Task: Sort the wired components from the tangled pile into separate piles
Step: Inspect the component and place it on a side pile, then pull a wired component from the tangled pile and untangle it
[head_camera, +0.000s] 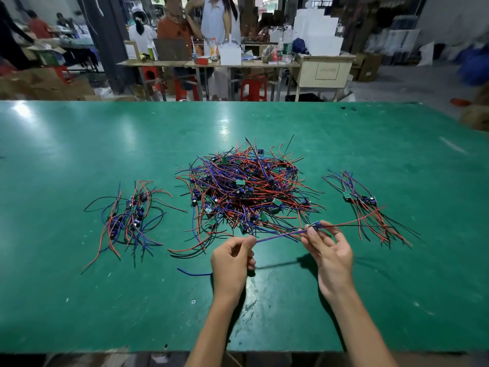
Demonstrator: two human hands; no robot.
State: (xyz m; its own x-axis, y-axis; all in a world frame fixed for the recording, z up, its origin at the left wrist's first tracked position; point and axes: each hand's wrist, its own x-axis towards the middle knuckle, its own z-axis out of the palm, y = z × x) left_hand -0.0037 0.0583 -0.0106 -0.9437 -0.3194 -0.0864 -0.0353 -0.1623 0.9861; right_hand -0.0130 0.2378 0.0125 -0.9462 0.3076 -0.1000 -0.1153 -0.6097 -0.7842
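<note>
Tangled pile (244, 189) of small boards w/ red, blue and black wires lies in the middle of the green bench (79, 144). Left pile (129, 218) and right pile (365, 205) lie well apart from it, one on each side. Right hand (330, 250) pinches one small board (316, 225) just in front of the big pile; its red & black wires point to the right. Left hand (232, 260) pinches the blue wire (277, 237) of the same piece. Hands are apart. Loose blue wire (194, 273) lies on the bench near the left hand.
</note>
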